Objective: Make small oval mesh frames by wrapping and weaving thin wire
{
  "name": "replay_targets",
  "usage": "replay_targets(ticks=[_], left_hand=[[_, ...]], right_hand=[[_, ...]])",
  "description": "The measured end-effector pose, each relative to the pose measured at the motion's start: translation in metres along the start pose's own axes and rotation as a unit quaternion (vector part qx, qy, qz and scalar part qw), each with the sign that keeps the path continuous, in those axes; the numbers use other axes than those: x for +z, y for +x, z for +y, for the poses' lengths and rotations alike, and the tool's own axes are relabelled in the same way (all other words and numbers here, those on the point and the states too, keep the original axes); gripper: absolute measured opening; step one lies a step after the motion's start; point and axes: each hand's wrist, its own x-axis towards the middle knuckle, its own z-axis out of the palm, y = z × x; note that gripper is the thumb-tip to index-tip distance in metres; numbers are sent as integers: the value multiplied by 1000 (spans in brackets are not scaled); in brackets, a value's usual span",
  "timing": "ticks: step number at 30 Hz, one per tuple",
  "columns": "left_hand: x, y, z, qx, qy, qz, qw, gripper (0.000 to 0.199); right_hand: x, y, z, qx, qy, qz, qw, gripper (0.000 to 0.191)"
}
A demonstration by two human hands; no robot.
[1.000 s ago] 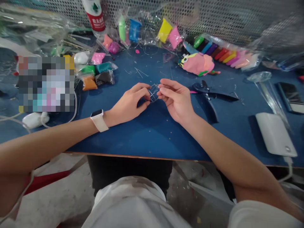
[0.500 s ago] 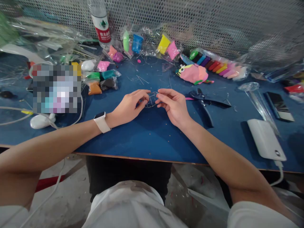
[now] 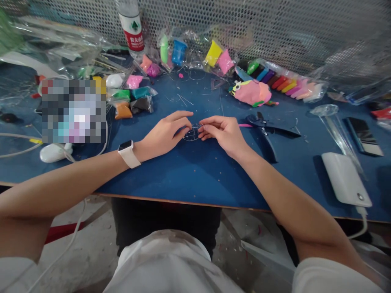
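Note:
Between my two hands, just above the blue table, is a small rounded frame of thin wire (image 3: 192, 137). My left hand (image 3: 171, 132), with a watch on its wrist, pinches the frame's left side between thumb and fingers, its index finger stretched out over it. From the other side, the thumb and fingertips of my right hand (image 3: 224, 133) close on the frame's right part. Dark-handled pliers (image 3: 265, 131) lie to the right of my right hand. Beyond them rests a pink clay figure (image 3: 252, 92) with a yellow face. Loose wire pieces (image 3: 183, 99) are scattered behind my hands.
Bagged coloured clay (image 3: 141, 105) lies at the left, with a water bottle (image 3: 134, 36) behind. A row of clay sticks (image 3: 284, 83) stretches along the back right. A white power bank (image 3: 346, 179) and a phone (image 3: 363, 136) are at the right. A mesh panel (image 3: 214, 18) bounds the back.
My left index finger has lifted and straightened. The wire frame now lies flatter between my hands, and my right hand has turned slightly. The view has shifted a little.

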Motion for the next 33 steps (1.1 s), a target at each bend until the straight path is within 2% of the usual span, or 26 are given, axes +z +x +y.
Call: replay_targets(ticks=[3, 8, 12, 15, 19, 24, 29, 33], left_hand=[[2, 0, -5, 17, 24, 25, 999, 23], [1, 2, -8, -29, 29, 18, 999, 24], [-1, 4, -7, -26, 8, -14, 1000, 26], [-3, 5, -7, -25, -8, -27, 999, 27], [-4, 3, -7, -34, -25, -9, 999, 23], [-2, 2, -9, -34, 1, 34, 999, 22], [-2, 3, -7, -52, -6, 9, 999, 22], [-3, 5, -10, -54, 3, -1, 999, 22]], right_hand=[[-3, -1, 0, -22, -35, -13, 999, 26], [-6, -5, -3, -69, -120, -11, 990, 25], [-7, -8, -6, -130, -234, -3, 964, 13], [-7, -7, -6, -170, -276, 11, 946, 9], [-8, -6, -4, -170, -280, -4, 945, 8], [-7, -7, -4, -157, -240, 4, 958, 6], [-9, -6, -3, -143, -232, 7, 962, 16], [-12, -4, -3, -143, -229, 2, 963, 11]])
